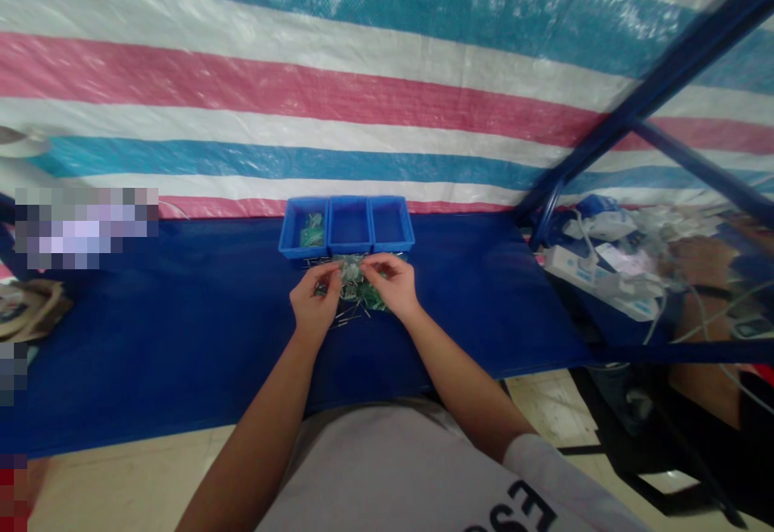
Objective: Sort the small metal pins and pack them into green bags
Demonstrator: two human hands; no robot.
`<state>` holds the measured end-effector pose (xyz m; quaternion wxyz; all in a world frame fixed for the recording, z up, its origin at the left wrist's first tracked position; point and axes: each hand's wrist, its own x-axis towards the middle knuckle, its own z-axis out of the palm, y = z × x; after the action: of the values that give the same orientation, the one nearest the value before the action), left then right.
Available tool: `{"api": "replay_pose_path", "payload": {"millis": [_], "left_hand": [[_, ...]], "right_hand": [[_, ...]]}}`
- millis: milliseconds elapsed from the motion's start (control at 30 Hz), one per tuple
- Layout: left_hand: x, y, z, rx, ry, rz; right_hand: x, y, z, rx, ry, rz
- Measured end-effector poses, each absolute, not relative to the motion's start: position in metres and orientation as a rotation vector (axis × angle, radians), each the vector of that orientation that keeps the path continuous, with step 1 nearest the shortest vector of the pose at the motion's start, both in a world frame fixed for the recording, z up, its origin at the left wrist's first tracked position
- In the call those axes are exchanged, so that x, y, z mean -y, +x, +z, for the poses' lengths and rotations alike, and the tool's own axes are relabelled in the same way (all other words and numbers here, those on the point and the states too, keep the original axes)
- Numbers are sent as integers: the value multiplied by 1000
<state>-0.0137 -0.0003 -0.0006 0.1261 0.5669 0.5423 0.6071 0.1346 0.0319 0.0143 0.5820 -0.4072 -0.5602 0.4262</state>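
Both hands meet over a pile of small green pieces and thin metal pins [351, 316] on the blue table. Between the fingertips is a small clear plastic bag [351, 268]. My left hand [317, 298] pinches its left side, and my right hand [394, 280] pinches its right side. Just beyond the hands stand three joined blue bins: the left bin [292, 226] holds small green packets [312, 230], while nothing shows inside the middle bin [350, 224] and the right bin [388, 222].
The blue table [199, 338] stretches to both sides, with a striped tarp [387, 97] behind it. At right are a blue metal frame [605, 133], a white power strip [598, 278] with cables, and plastic bags [605, 218]. A brown container [42, 310] is at far left.
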Motion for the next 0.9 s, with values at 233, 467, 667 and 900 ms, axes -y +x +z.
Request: {"api": "replay_pose_path", "payload": {"millis": [233,467,667,900], "left_hand": [[-1,-12,1,-1512,1565,1824],[0,-15,9,-1425,1838,1705],[0,-15,7,-1434,1848,1621],[-1,-16,4,-1421,1853,1669]], "right_hand": [[-34,134,14,1202,-877,1019],[-31,132,12,1255,-856,1080],[-28,134,13,1421,-881,973],[-28,135,15,1452,-881,902]]}}
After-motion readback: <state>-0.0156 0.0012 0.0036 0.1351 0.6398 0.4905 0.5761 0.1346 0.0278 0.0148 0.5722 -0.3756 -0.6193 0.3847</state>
